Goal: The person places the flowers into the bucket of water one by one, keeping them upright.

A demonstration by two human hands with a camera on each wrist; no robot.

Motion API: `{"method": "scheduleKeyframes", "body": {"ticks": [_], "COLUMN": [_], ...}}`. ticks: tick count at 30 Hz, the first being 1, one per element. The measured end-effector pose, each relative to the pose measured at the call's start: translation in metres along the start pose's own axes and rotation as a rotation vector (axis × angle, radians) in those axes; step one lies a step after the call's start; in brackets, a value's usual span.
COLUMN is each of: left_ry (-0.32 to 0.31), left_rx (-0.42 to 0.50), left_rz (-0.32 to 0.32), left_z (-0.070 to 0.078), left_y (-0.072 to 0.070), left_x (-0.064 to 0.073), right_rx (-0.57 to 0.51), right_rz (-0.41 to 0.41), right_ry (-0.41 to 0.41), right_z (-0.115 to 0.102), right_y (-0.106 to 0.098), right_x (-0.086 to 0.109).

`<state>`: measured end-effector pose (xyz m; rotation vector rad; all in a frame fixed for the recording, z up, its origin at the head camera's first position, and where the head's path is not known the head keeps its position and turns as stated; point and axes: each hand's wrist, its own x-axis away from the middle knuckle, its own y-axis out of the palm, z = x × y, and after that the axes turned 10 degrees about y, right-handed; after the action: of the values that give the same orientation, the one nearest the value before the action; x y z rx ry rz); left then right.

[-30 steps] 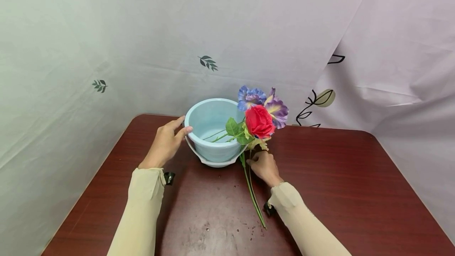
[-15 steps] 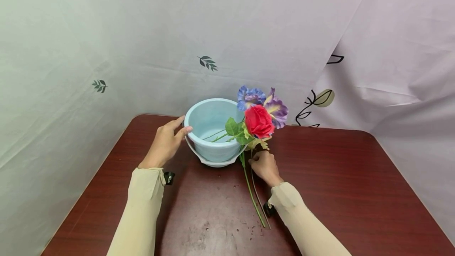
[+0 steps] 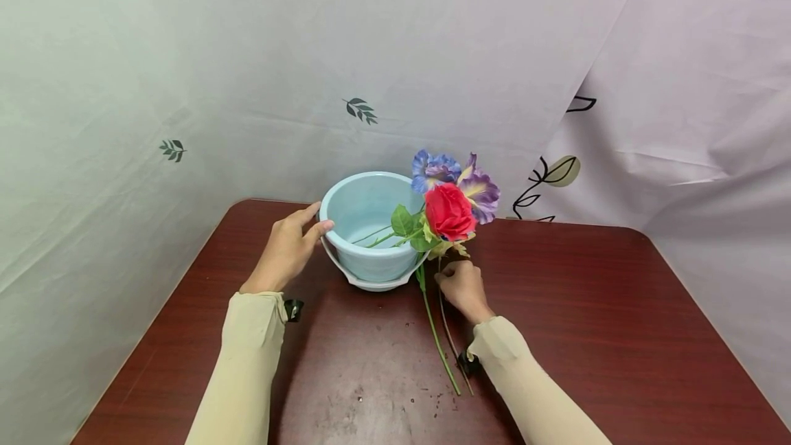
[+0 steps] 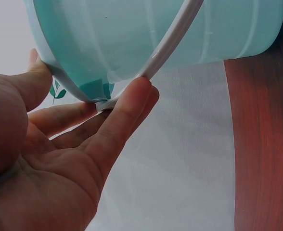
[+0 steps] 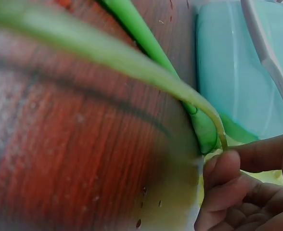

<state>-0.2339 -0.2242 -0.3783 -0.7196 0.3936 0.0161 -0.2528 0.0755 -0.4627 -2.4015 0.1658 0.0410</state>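
Entry: two pale sleeves (image 3: 250,356), reaching over a red-brown surface (image 3: 618,294).

Entry: thin stem (image 5: 146,75), long axis running away from the person and slanting slightly leftward; its bare end is pointing back at the person beside the right wrist.

Entry: thicker green stem (image 5: 146,41), lying just left of the right hand, running roughly alongside the thin one, lower end pointing likewise.

Entry: right hand (image 3: 462,287), thumb and fingertips pinching the thin stem just below pale yellow petals (image 3: 441,249); whether stem and petals are joining cannot be told.

Entry: left hand (image 3: 285,247), clasping the bucket's rim between thumb and fingers, fingertips touching the handle (image 4: 165,43).

Entry: light blue bucket (image 3: 371,266), standing upright between the hands, mouth facing up.

Entry: red rose (image 3: 450,211), showing beyond the right hand; blue bloom (image 3: 435,170) and purple bloom (image 3: 484,191) are showing farther back.

Entry: leaf-printed cloth (image 3: 247,53), hanging beyond both hands.
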Motion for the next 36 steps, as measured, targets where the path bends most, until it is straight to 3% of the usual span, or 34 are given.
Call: {"method": "scheduleKeyframes", "body": {"ticks": [11,36], "left_ry": [0.004,0.017], "left_rx": [0.004,0.016], "left_rz": [-0.007,0.006], "left_z": [-0.001,-0.001], "left_y": [0.001,0.000], "left_x": [0.001,0.001], "right_rx": [-0.076,-0.170], "right_rz": [-0.086,-0.006], "right_ry": [0.082,0.124], "right_z": [-0.002,-0.004], "right_y": [-0.004,-0.020], "right_x": [0.002,0.000]}}
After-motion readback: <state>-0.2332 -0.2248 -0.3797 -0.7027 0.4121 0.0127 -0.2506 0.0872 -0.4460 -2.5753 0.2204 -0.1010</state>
